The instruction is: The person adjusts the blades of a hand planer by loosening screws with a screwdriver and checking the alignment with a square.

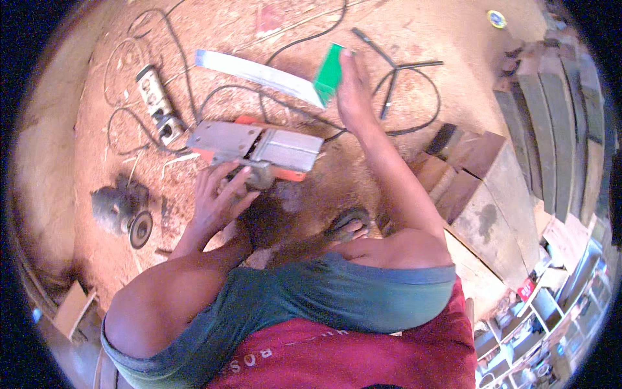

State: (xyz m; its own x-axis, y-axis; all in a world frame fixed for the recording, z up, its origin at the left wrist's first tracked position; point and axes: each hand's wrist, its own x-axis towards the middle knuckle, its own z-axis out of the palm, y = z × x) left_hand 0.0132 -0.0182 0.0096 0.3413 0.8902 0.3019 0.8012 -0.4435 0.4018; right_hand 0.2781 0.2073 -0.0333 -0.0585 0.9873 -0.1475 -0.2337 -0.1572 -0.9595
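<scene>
- At the far left, low down, a small wooden board (72,312), well apart from both hands.
- Next, a dark motor-like machine (115,206) with a round disc (140,229) at its near end, on the shaving-strewn floor (94,152).
- Farther off, a pale power strip (155,100), tilted, with dark cords looping around it.
- Near the middle, the left hand (220,191), fingers bent against the near side of an upturned planer (243,139) — cannot tell whether closed around any part of it.
- Beyond the planer, a long cable (223,88) winding across the floor, partly behind the pale blade of a square (259,76).
- At the square's green handle (329,71), the right hand (353,91), gripping it, thumb along the edge.
- Below, a sandalled foot (350,223).
- Right of the right hand, a black forked piece (396,67).
- Beside the right forearm, wooden blocks (483,155) — then stacked planks (551,117) and cluttered shelving (547,308).
</scene>
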